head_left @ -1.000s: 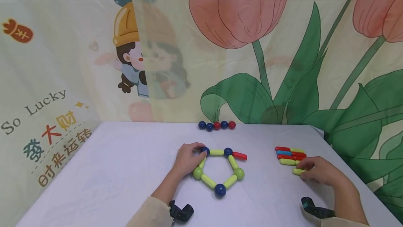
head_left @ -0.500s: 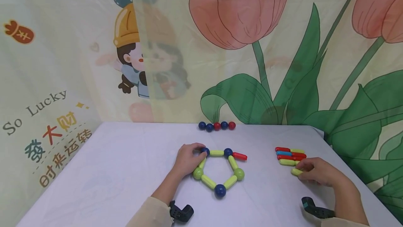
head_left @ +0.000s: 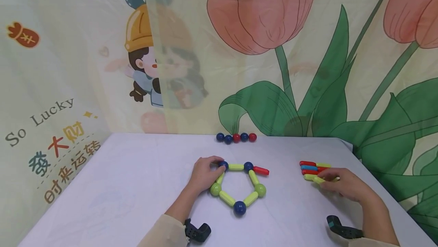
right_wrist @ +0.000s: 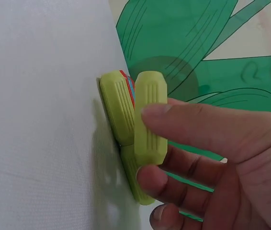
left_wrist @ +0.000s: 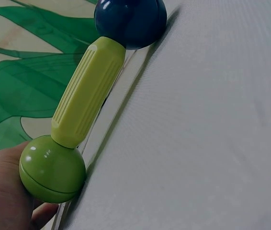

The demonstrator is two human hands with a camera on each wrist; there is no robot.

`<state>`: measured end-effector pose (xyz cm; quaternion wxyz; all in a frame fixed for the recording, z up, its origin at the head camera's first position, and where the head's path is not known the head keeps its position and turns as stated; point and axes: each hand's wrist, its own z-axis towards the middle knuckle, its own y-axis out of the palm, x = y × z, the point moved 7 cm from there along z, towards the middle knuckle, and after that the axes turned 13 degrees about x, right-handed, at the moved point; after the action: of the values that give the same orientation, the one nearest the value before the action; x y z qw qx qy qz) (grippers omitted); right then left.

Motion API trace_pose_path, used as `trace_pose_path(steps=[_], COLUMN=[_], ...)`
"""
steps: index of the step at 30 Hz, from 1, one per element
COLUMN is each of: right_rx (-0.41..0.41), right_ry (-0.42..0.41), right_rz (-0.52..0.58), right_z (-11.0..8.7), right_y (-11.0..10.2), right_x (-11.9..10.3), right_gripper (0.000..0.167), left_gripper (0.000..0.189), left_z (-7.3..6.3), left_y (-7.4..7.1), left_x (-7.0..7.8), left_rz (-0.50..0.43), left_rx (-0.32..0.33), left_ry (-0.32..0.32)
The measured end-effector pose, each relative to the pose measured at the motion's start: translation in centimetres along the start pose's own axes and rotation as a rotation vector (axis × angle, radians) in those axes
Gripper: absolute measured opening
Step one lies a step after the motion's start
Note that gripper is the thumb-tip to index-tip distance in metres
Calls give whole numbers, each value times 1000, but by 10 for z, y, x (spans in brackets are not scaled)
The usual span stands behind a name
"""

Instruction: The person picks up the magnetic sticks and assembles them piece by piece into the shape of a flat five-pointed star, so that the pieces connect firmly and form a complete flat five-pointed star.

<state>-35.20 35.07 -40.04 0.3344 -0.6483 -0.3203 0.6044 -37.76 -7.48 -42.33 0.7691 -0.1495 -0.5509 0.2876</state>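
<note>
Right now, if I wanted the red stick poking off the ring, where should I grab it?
Pinch the red stick near its outer end, probably from the right: that end juts free, while the other meets a dark blue ball. It's slim, so squeezing across its long sides should suit.

Lime rod point(right_wrist: 150, 141), pinched; pentagonal ring point(head_left: 240, 208), flat

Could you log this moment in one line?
left hand: holds blue ball of ring | right hand: holds yellow-green stick near other sticks | loose balls: far edge of table
</note>
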Motion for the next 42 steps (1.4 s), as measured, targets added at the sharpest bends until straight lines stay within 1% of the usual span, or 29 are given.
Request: trace_pose_path(steps=[6,9,16,22,24,28,32,42], right_rx=[1,4,3,-14,-21,-33,-32,-33], right_ry=[-42,-44,-27,-4,2,4,2,17], right_rz=[72,126,254,357,384,425,441,474], right_z=[0,-1,2,4,5,7,9,9], right_y=[1,5,20,26,29,35,40,48], right_x=[-7,-10,-14,-21,-24,-30,-33,-42], right_gripper=[52,51,52,54,55,57,57,48], left_gripper=[30,30,29,30,30,30,30,30], left_z=[0,0,0,0,0,-1,0,1], left_y=[0,0,-1,-1,-1,-1,0,0], left_x=[1,1,2,2,2,2,2,0], left_rz=[9,10,13,10,10,14,16,8], left_rx=[2,-1,3,0,3,1,-2,-2], left_ry=[20,13,21,3,8,10,21,19])
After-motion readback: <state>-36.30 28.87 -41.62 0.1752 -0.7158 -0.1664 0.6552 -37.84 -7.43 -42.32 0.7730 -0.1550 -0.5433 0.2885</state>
